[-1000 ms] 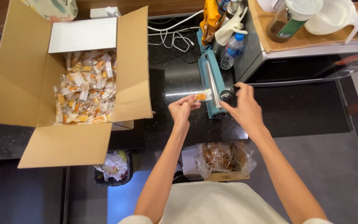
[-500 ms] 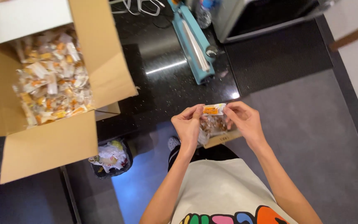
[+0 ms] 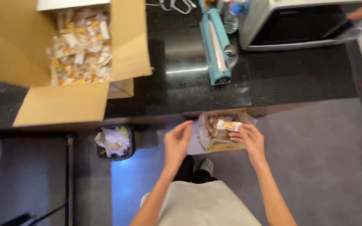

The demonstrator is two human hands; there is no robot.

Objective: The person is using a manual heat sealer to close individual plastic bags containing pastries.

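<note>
My right hand holds a small clear snack packet with an orange and white label over a small open box lined with a plastic bag of brown snacks, which stands on the floor below the counter edge. My left hand hovers just left of that box, fingers loosely apart and holding nothing. Up on the black counter lies a teal heat sealer, well away from both hands. A large open cardboard box at the upper left is filled with several sealed snack packets.
A small black bin with crumpled wrappers sits on the floor to my left. A silver oven, a plastic bottle and white cables stand at the back of the counter. A dark ribbed mat lies before the oven.
The view has tilted down. Both hands left the sealer and came down below the counter; my right hand now carries the packet over the floor box, and my left hand has let go.
</note>
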